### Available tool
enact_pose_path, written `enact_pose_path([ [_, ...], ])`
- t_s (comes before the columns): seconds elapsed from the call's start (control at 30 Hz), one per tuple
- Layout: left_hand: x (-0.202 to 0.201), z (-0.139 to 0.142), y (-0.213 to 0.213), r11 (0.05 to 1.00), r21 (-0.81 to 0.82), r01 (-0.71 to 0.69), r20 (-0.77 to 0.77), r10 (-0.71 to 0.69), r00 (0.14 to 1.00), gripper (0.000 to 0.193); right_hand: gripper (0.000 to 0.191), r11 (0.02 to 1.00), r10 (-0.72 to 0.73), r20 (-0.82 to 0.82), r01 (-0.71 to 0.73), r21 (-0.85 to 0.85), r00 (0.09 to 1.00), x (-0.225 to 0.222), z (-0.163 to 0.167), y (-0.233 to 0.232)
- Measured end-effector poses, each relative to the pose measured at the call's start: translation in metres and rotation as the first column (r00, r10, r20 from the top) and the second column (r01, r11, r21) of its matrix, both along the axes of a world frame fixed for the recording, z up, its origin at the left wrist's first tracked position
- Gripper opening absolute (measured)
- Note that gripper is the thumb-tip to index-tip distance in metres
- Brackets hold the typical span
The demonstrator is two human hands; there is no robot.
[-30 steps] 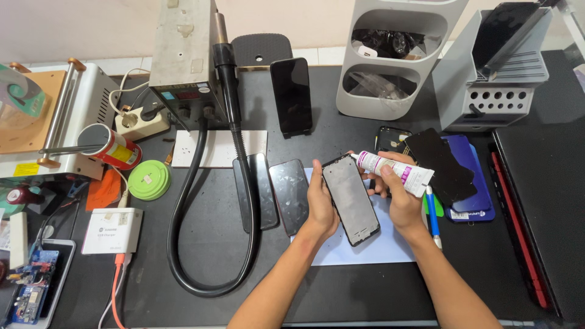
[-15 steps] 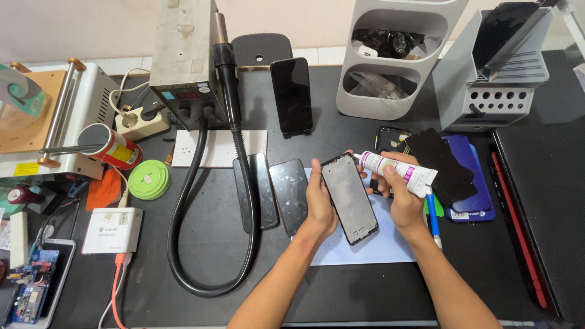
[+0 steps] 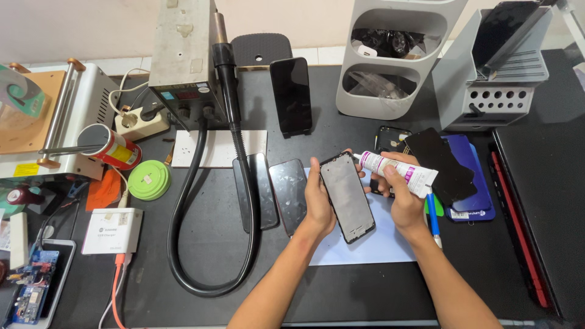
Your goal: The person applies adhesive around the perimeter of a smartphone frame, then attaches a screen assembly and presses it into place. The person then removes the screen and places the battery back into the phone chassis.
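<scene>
Head view: our left hand (image 3: 318,204) grips the black rectangular phone frame (image 3: 347,196) above the pale blue paper sheet (image 3: 372,244) on the black desk (image 3: 244,292); right hand (image 3: 405,201) is closed around the white-and-purple glue tube (image 3: 399,172), nozzle at the frame's top corner. Risk: oversqueeze floods the frame.

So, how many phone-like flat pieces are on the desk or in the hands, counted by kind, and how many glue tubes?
Phone frame held in the left hand: 1
Phone standing upright at the back: 1
Dark panels lying flat left of the hands: 2
Blue phone back cover: 1
Glue tube in the right hand: 1
Total: 6
</scene>
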State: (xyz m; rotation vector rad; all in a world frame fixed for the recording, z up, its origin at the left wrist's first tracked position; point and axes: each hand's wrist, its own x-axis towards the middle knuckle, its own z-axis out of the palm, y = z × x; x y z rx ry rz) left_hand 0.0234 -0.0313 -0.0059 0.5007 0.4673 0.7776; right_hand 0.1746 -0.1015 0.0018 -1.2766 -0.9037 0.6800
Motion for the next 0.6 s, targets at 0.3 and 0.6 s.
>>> enact_pose_path([
  [0.3,-0.0004,0.0011,0.0008,0.999,0.023,-0.025,0.025,0.025,0.999,0.083,0.033,1.0,0.006,-0.011,-0.006,-0.004,1.0,0.0,-0.0011,-0.0004],
  [0.6,-0.001,0.0012,0.0005,0.996,0.085,-0.008,-0.03,0.011,1.0,0.083,0.033,1.0,-0.012,-0.008,0.012,-0.004,1.0,-0.0005,-0.0015,-0.0013],
])
